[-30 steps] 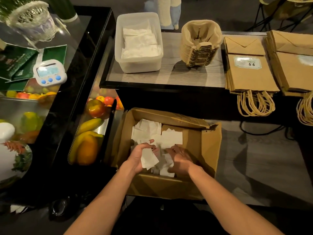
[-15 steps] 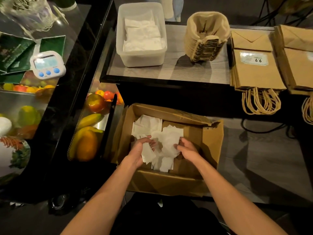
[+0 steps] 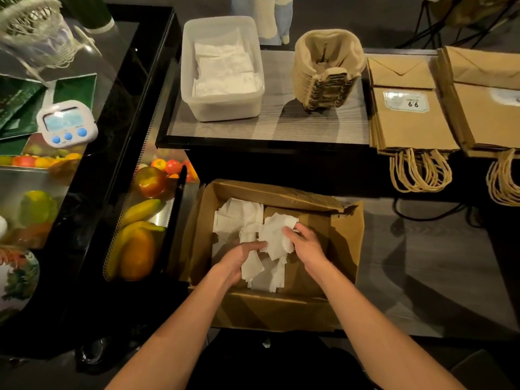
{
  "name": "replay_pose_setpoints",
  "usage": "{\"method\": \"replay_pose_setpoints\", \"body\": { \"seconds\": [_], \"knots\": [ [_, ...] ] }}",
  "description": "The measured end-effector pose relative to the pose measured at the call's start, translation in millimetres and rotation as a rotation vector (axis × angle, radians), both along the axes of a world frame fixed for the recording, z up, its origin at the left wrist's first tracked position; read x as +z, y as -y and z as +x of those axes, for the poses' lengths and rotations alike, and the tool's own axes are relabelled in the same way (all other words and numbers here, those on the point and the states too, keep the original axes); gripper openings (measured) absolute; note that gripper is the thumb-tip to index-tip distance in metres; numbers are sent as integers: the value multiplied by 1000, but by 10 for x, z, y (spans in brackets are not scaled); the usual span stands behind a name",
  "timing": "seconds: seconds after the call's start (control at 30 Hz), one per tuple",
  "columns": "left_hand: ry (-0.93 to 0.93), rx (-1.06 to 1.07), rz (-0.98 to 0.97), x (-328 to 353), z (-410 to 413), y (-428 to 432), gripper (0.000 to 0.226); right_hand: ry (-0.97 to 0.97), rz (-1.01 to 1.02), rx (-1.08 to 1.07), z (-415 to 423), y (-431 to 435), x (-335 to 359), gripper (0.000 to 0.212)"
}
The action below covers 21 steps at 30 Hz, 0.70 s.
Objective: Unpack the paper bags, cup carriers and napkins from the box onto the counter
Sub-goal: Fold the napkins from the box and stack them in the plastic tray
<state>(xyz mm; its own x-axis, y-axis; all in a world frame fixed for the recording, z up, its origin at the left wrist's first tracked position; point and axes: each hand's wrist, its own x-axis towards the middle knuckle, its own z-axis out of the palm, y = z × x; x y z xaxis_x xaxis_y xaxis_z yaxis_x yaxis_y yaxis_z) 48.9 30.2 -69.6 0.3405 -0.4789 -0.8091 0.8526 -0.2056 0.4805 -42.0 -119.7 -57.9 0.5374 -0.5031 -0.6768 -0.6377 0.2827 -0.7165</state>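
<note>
Between box (image 3: 346, 240) walls, left hand (image 3: 238, 261), right hand (image 3: 307, 246) grip napkins (image 3: 277, 235).

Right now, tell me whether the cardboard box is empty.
Not empty: loose white napkins lie inside the box, and the left hand and right hand each grip some of them.

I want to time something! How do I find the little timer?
Look at the black glass-topped display case on the left, with fruit inside. On its glass lies a small white rounded digital timer, beside green printed packets. It alone has a pale screen above three blue buttons.
</note>
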Motion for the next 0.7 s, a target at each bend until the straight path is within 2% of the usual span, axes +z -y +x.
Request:
{"method": "replay_pose_setpoints", "body": {
  "seconds": [0.17, 0.23, 0.3, 0.37, 0.47, 0.53, 0.63, 0.7],
  "knots": [
    [38, -2, 47, -1, -2, 1, 49, 16, 6, -124, 28, 27, 50, 36],
    [49, 13, 70, 15, -5, 15, 47, 40, 109, -257, 62, 30, 69, 24],
    [47, 22, 55, 48, -8, 32, 42, 43, 178, -301, 83, 24, 30, 13],
    [30, 24, 14, 70, -11, 46, 44, 42, 230, -335, 98, 2, -11, 15],
    [100, 35, 86, 67, 4, 64, 46, 33, 257, -369, 86, -37, -32, 26],
    [132, 70, 128, 21, 32, 56, 49, 51, 120, -261, 13, -44, -6, 34],
    [161, 75, 142, 35, 61, 47, 66, 160, -356, 96, -115, -11, -4, 50],
    [177, 38, 133, 14, 87, 38, 74, 191, -558, 278, -122, 21, -28, 51]
  ]
}}
